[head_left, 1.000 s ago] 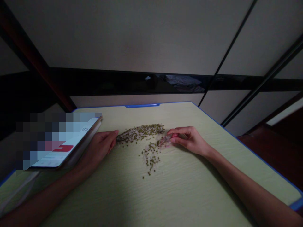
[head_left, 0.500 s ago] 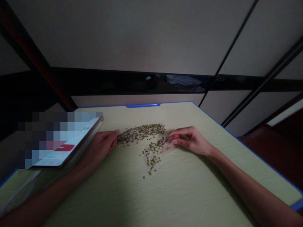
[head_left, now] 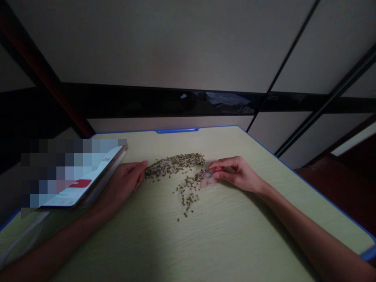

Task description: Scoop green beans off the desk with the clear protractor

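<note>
Small green beans, like mung beans, lie in a long heap mixed with pale grains across the middle of the table. A looser patch of beans and grains is spread just in front of it. My left hand is closed at the heap's left end, thumb on top; what its fingers hold, if anything, is hidden. Between the thumb and fingers of my right hand is a clear protractor with pink markings. Its curved edge stands beside the right side of the loose patch.
A tablet with a lit screen, partly blurred out, leans at the left, a white cable near it. The pale table has a blue rim and a blue handle at its far edge. Cabinet panels rise behind.
The number on the tablet screen has gone from 05 to 06. Both hands, the protractor and the beans look nearly the same.
</note>
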### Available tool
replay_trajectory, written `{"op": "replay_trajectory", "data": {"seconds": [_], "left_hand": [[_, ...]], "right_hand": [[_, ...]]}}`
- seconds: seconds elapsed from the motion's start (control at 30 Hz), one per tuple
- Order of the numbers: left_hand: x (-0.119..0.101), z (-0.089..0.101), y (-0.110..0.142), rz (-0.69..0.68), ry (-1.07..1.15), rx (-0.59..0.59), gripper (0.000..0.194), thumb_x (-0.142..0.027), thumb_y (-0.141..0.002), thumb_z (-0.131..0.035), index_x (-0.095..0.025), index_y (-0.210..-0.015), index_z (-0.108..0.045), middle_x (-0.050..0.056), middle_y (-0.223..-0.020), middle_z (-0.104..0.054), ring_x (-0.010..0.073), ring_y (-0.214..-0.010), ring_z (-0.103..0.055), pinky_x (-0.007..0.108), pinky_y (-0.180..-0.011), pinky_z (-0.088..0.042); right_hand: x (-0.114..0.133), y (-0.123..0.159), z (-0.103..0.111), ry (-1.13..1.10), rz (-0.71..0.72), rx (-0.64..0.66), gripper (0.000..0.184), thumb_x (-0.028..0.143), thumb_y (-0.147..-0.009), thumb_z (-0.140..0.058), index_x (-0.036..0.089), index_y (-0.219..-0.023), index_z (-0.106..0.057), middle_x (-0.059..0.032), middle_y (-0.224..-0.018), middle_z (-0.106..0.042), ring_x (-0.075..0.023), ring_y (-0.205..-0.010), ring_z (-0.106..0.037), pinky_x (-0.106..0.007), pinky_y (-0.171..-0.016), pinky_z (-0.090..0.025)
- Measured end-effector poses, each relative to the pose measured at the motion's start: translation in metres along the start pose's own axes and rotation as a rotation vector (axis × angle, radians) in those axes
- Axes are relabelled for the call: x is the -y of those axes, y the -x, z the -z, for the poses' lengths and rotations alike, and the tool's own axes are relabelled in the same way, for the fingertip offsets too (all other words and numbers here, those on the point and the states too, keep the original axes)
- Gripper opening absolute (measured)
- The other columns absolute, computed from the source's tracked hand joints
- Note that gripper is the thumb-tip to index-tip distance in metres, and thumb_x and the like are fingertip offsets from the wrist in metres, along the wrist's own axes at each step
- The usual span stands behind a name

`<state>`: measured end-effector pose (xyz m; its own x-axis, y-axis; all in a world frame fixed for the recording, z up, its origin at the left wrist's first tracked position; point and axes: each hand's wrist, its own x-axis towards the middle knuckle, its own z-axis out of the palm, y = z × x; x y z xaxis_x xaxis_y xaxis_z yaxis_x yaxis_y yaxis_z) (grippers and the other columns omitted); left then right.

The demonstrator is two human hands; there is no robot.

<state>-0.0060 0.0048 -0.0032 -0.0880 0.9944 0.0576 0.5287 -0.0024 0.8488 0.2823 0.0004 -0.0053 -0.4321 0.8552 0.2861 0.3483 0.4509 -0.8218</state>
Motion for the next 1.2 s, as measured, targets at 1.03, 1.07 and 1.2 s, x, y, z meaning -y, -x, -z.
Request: {"op": "replay_trajectory", "data": {"seconds": [1.03, 1.07, 1.2], "left_hand": [[-0.0046, -0.0012, 0.0018, 0.013, -0.018, -0.012, 0.044, -0.049, -0.071, -0.042, -0.021, -0.037, -0.036, -0.006, -0.031, -0.033, 0.0097, -0.037, -0.034, 0.023, -0.046, -0.028], [-0.0046, -0.0011, 0.0019, 0.016, -0.021, -0.011, 0.044, -0.049, -0.071, -0.042, -0.021, -0.037, -0.037, -0.006, -0.031, -0.033, 0.0097, -0.036, -0.034, 0.023, -0.046, -0.028], [-0.0041, -0.0001, 0.0022, 0.016, -0.006, -0.010, 0.044, -0.048, -0.072, -0.043, -0.021, -0.038, -0.036, -0.007, -0.032, -0.034, 0.0097, -0.038, -0.034, 0.023, -0.047, -0.028]], "right_hand": [[0.0043, -0.0004, -0.0056, 0.067, 0.008, -0.058, 0.021, 0.020, -0.075, -0.058, 0.011, -0.090, -0.069, -0.0081, -0.088, -0.071, -0.0175, -0.076, -0.063, -0.027, -0.067, -0.047], [0.0050, -0.0005, -0.0053, 0.067, 0.006, -0.058, 0.021, 0.020, -0.075, -0.058, 0.010, -0.091, -0.069, -0.0083, -0.089, -0.071, -0.0177, -0.077, -0.063, -0.027, -0.068, -0.047], [0.0068, -0.0011, -0.0055, 0.071, -0.047, -0.090, 0.023, 0.018, -0.074, -0.057, 0.010, -0.092, -0.069, -0.0093, -0.090, -0.070, -0.0192, -0.080, -0.063, -0.029, -0.072, -0.047]]}}
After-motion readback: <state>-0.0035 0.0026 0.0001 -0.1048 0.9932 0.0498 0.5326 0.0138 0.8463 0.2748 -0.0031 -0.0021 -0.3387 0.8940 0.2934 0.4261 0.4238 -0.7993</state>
